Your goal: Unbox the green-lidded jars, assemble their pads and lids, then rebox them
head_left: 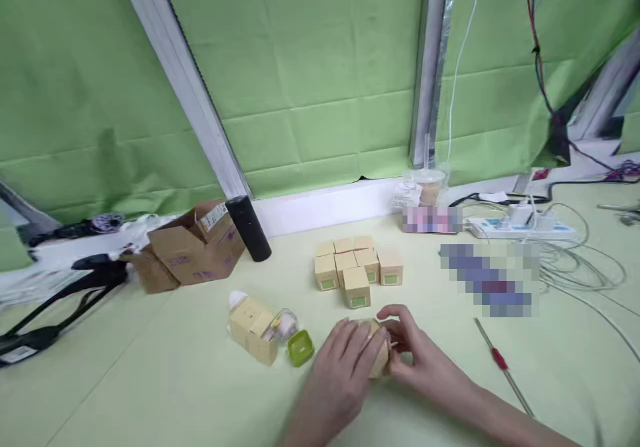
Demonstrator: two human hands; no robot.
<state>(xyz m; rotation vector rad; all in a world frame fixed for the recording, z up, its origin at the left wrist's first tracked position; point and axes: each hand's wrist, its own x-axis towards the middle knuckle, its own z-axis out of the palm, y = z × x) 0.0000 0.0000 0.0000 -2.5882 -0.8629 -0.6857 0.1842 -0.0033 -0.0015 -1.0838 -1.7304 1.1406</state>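
Observation:
A small tan cardboard box (pixel 379 359) is between my two hands near the front of the table. My left hand (pixel 345 367) lies over its top and left side with fingers closed round it. At the box's right end, my right hand (pixel 413 347) has its thumb and fingers bent against the edge; the fingers partly hide that end. Just behind stands a group of several similar tan boxes (pixel 357 287) with green labels. Left of my hands are a small green square container (pixel 301 348), a clear-wrapped item (pixel 285 325) and more tan boxes (pixel 251 320).
An opened brown carton (pixel 195 253) and a black cylinder (pixel 247 228) stand at the back left. Black straps (pixel 65 307) lie far left. To the right are a thin rod with a red grip (pixel 499 359), a power strip (pixel 523 228), loose cables (pixel 580 267) and a lidded cup (pixel 429 187).

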